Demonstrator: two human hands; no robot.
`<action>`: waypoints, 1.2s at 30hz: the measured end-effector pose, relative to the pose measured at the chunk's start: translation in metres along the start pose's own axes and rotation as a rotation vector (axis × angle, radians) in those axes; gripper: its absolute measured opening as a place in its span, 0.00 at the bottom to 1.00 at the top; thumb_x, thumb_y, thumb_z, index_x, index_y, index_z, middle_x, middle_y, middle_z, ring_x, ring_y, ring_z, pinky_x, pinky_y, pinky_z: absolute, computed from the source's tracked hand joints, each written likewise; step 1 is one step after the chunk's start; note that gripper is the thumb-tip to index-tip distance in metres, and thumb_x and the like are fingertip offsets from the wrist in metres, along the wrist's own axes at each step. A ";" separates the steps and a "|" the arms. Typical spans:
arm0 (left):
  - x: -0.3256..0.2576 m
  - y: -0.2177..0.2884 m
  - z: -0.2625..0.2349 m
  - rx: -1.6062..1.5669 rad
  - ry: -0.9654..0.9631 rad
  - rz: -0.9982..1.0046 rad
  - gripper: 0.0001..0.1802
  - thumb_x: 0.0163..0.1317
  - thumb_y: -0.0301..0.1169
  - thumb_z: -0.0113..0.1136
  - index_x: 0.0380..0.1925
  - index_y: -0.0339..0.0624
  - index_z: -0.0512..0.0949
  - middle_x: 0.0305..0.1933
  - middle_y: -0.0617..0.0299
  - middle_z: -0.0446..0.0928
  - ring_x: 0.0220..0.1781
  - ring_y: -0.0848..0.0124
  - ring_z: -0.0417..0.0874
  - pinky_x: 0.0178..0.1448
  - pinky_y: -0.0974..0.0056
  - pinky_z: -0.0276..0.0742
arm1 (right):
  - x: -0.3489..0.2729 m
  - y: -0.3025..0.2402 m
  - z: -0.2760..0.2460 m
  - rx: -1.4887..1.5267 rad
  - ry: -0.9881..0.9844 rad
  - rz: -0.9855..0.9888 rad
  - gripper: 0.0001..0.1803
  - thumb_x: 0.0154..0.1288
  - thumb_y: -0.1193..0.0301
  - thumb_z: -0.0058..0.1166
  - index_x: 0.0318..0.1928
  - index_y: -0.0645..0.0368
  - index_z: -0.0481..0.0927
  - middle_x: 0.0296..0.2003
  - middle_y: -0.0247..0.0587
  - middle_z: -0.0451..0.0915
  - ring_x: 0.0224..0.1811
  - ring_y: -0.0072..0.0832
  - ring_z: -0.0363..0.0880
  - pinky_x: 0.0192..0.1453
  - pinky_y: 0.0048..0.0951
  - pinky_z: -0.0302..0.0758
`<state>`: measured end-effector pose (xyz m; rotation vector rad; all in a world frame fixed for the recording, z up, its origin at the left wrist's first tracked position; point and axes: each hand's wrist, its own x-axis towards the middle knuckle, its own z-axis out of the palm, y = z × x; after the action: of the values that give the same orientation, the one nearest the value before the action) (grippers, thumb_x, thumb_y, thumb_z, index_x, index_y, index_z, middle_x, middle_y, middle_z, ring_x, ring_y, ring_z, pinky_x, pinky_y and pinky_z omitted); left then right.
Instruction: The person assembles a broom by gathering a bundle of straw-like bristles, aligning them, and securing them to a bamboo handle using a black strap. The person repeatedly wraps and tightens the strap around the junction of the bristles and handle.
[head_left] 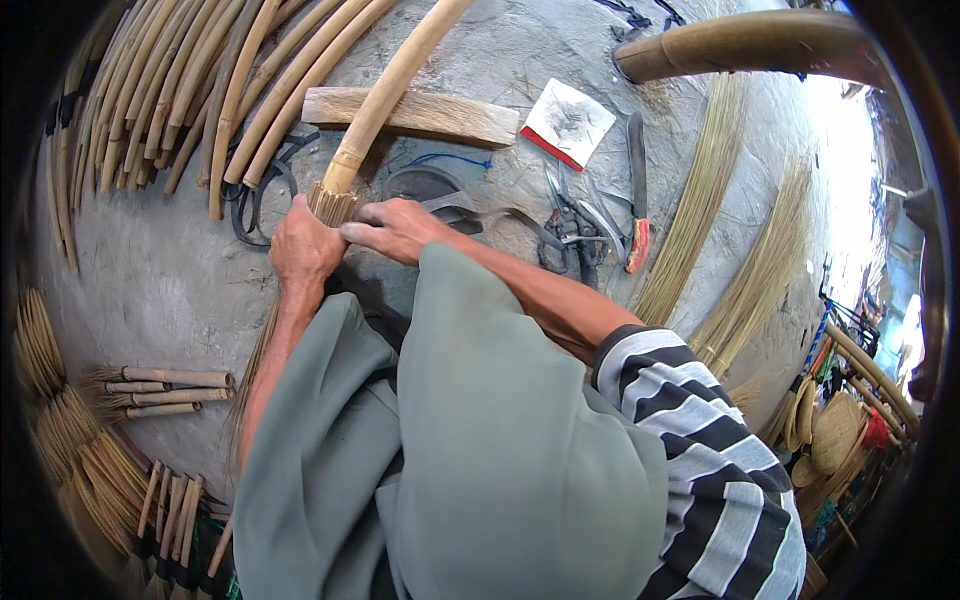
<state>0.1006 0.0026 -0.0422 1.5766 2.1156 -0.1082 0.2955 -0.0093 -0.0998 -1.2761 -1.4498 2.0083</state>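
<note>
A bamboo pole (390, 110) slants down toward me, its lower end set in a bundle of cut broom stalks (332, 206). Around the left side of this bundle, my left hand (303, 245) is closed. My right hand (403, 228) has its fingers curled and pressed against the bundle's right side, with the thumb near the left hand. Loose bristles (258, 370) show beside my left forearm. The pole crosses over a squared wooden block (440, 118) on the floor. Black rubber strips (455, 205) lie just beyond my right hand.
Many bamboo poles (150, 100) are heaped at upper left. Metal shears (585, 225), a red-handled knife (637, 190) and a white packet (568, 122) lie right of the block. Bristle bundles (700, 200) stretch along the right. Short bamboo handles (175, 390) lie at lower left. A thick bamboo pole (740, 48) is at upper right.
</note>
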 end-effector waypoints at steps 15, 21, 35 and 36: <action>0.006 0.004 -0.008 -0.031 -0.082 -0.016 0.39 0.47 0.44 0.85 0.61 0.41 0.86 0.55 0.40 0.92 0.60 0.40 0.93 0.65 0.42 0.88 | -0.141 0.061 -0.079 -0.718 0.758 -0.260 0.16 0.69 0.73 0.71 0.56 0.58 0.89 0.52 0.49 0.85 0.60 0.51 0.82 0.69 0.49 0.78; 0.008 0.001 -0.010 -0.006 -0.071 -0.004 0.40 0.48 0.45 0.84 0.60 0.37 0.85 0.55 0.36 0.92 0.61 0.39 0.93 0.66 0.41 0.88 | -0.104 0.028 -0.055 -0.787 0.605 -0.376 0.23 0.69 0.72 0.73 0.64 0.56 0.87 0.62 0.50 0.81 0.68 0.52 0.78 0.74 0.51 0.77; 0.013 -0.004 -0.018 -0.086 -0.155 -0.002 0.36 0.49 0.43 0.82 0.56 0.33 0.85 0.51 0.33 0.92 0.58 0.36 0.93 0.64 0.38 0.89 | -0.026 0.001 -0.029 -1.272 0.017 -0.410 0.24 0.59 0.63 0.77 0.57 0.50 0.92 0.73 0.45 0.77 0.82 0.48 0.69 0.83 0.54 0.66; 0.013 -0.004 -0.019 -0.085 -0.150 -0.001 0.36 0.49 0.43 0.82 0.55 0.33 0.85 0.51 0.33 0.92 0.58 0.36 0.93 0.64 0.38 0.89 | -0.022 0.001 -0.026 -1.337 0.017 -0.426 0.22 0.59 0.63 0.76 0.55 0.50 0.93 0.73 0.44 0.77 0.82 0.48 0.68 0.84 0.53 0.65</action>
<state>0.0881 0.0190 -0.0324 1.4709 1.9795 -0.1308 0.3286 -0.0110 -0.0919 -1.1241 -2.8719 0.5925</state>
